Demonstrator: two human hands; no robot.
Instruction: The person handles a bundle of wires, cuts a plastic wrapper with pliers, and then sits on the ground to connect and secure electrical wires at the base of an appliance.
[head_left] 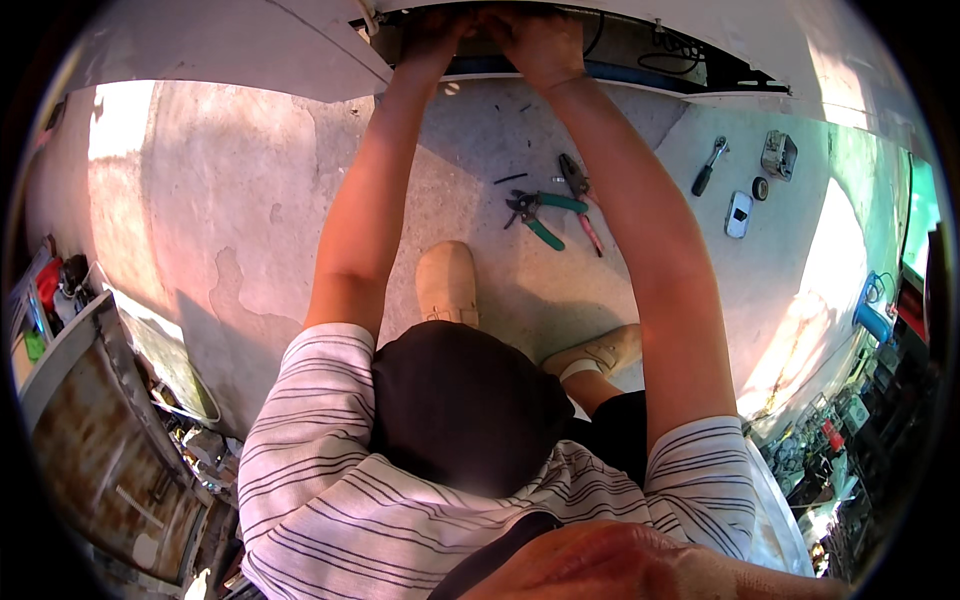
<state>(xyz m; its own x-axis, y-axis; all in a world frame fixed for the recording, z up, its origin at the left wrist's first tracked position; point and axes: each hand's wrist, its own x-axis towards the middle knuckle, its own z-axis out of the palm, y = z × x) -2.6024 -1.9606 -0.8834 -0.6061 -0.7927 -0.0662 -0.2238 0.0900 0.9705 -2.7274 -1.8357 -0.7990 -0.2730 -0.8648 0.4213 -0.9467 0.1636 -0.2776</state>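
Both my hands reach into a dark gap in a white body panel [230, 50] at the far side. My left hand [432, 40] is in shadow, its fingers bent inward towards the right hand. My right hand [543, 45] is beside it, thumb and fingers drawn together. The fingertips of both nearly meet at the top edge; whatever they hold is hidden in the dark. Below my right forearm lie wire strippers with green handles [562, 202] and pliers with dark jaws [573, 175] and reddish handles. A short dark strip [510, 179] lies beside them.
On the concrete floor [260, 180] to the right lie a ratchet [711, 165], a metal housing [779, 156], a black ring [760, 188] and a small white case [738, 215]. Black cables [672, 50] hang in the gap. A rusty panel [110, 450] leans at left; clutter fills the right edge.
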